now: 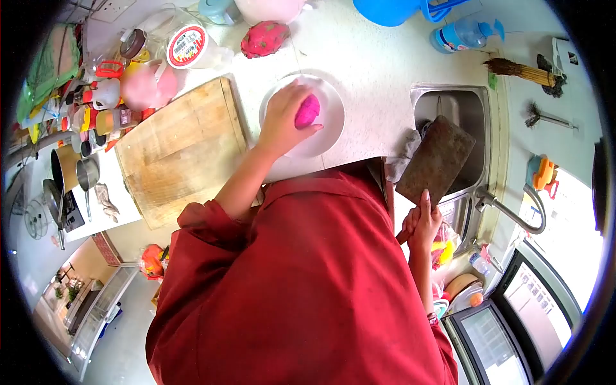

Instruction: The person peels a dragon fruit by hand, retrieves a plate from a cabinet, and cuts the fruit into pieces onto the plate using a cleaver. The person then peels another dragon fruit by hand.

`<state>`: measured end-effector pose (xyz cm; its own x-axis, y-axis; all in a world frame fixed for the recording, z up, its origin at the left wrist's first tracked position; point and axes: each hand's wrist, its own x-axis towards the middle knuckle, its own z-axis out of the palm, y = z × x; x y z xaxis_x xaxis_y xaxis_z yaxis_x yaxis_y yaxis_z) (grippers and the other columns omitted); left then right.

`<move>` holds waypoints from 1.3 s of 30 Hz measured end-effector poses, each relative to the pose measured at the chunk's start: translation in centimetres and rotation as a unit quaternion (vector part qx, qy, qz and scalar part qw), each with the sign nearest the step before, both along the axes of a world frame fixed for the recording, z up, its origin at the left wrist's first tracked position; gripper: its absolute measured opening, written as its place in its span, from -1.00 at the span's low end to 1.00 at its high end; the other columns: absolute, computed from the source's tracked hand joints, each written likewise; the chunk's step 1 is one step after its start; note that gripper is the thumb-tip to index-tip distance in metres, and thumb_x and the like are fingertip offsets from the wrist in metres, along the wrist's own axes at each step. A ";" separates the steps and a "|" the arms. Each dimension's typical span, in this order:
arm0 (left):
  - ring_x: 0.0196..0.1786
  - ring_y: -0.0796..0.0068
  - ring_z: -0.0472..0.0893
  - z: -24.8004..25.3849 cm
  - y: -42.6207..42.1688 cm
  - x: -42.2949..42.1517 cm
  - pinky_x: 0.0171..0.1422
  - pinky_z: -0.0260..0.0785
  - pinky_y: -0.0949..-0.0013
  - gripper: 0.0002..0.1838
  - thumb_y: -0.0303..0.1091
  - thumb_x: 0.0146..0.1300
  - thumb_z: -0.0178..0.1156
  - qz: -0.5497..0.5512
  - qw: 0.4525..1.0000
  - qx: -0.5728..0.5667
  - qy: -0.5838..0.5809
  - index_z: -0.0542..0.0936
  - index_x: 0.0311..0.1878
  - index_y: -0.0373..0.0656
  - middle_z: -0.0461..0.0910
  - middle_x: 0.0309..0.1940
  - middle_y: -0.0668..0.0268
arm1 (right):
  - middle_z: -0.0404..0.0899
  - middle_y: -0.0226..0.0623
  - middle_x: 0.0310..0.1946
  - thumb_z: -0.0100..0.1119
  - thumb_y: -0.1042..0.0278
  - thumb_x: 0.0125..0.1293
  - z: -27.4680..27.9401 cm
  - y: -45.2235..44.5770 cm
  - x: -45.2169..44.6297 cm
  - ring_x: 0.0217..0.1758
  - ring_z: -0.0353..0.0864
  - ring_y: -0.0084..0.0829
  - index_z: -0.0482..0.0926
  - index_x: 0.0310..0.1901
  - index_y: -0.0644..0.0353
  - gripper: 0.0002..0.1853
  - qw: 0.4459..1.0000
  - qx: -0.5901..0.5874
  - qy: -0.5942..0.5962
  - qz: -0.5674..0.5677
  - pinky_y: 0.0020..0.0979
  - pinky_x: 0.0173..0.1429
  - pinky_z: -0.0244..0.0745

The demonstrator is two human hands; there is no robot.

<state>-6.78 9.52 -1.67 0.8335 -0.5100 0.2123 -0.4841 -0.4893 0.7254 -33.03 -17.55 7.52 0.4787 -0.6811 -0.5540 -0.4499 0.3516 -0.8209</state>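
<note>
My left hand (287,122) is closed round a bright magenta piece of dragon fruit (308,111), held over a round white plate (333,138). The hand covers part of both fruit and plate. Beyond the plate lies a red dragon fruit (264,38) with its skin on; its underside is hidden. My right hand (420,223) grips the handle of a dark, worn cleaver (437,160). The cleaver's broad blade is over the near-left part of the sink, away from the plate.
A wooden cutting board (183,147) lies left of the plate. Jars and bottles crowd the far left, near a clear plastic tub (188,48). To the right is a metal sink (465,106) with a curved faucet (536,218). A blue bottle (459,36) stands at the back right.
</note>
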 end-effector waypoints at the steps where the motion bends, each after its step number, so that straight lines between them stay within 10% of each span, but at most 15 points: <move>1: 0.48 -0.04 0.37 0.4 0.1 0.1 0.55 0.20 0.03 -0.19 -0.18 0.05 0.56 0.008 0.999 -0.028 0.026 0.45 0.37 -0.17 0.41 0.39 -0.03 | 0.19 -0.53 -0.81 0.17 0.16 0.55 0.1 0.3 -0.3 -0.87 0.16 -0.61 0.33 -0.50 0.04 -0.58 1.000 0.008 -0.006 -0.005 -0.46 -0.78 0.05; 6: 0.41 -0.05 0.45 -1.1 0.8 -0.2 0.50 0.26 0.10 -0.61 -0.35 0.53 0.04 0.087 0.973 -0.169 0.132 0.50 0.34 -0.24 0.50 0.30 -0.11 | 0.13 -0.52 -0.84 0.16 0.13 0.55 0.8 1.8 -1.2 -0.87 0.13 -0.59 0.28 -0.52 -0.02 -0.56 1.000 -0.003 0.001 -0.016 -0.48 -0.78 0.05; 14: 0.40 0.02 0.47 -2.2 0.1 0.7 0.46 0.31 0.05 -0.68 -0.40 0.48 0.09 0.028 0.985 0.098 -0.139 0.58 0.23 -0.20 0.56 0.28 0.06 | 0.18 -0.52 -0.80 0.14 0.16 0.57 0.8 2.3 -3.4 -0.87 0.16 -0.61 0.40 -0.37 0.08 -0.68 0.999 0.012 -0.021 -0.032 -0.47 -0.78 0.09; 24: 0.26 0.27 0.60 -1.8 3.0 -0.1 0.35 0.48 0.27 -0.71 -0.56 0.54 -0.05 0.286 0.891 -0.334 0.112 0.50 0.23 -0.36 0.60 0.14 0.08 | 0.16 -0.51 -0.81 0.11 0.13 0.58 0.1 2.7 -5.9 -0.88 0.14 -0.57 0.36 -0.40 0.03 -0.65 0.997 0.019 -0.031 -0.062 -0.43 -0.80 0.10; 33: 0.21 0.15 0.55 -0.7 4.9 -1.6 0.26 0.47 0.17 -0.62 -0.45 0.36 0.30 0.219 0.969 -0.100 0.060 0.54 0.22 -0.20 0.56 0.18 0.14 | 0.10 -0.50 -0.84 0.08 0.01 0.58 -0.2 3.4 -6.8 -0.89 0.11 -0.54 0.34 -0.42 0.05 -0.58 0.988 0.042 -0.066 -0.134 -0.41 -0.81 0.10; 39: 0.33 -0.01 0.29 1.0 3.8 -3.1 0.46 0.15 -0.04 -0.09 -0.08 -0.04 0.61 0.169 0.969 0.180 -0.016 0.39 0.37 -0.11 0.41 0.30 0.13 | 0.12 -0.47 -0.83 0.11 -0.01 0.56 -0.2 3.8 -8.0 -0.87 0.14 -0.54 0.36 -0.34 0.06 -0.62 0.983 0.045 -0.057 -0.171 -0.40 -0.79 0.14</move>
<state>-9.87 13.31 -0.71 0.9618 -0.2552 0.0991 -0.2714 -0.8422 0.4659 -41.00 -13.74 7.33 0.2927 -0.7640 -0.5749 -0.1994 0.5393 -0.8182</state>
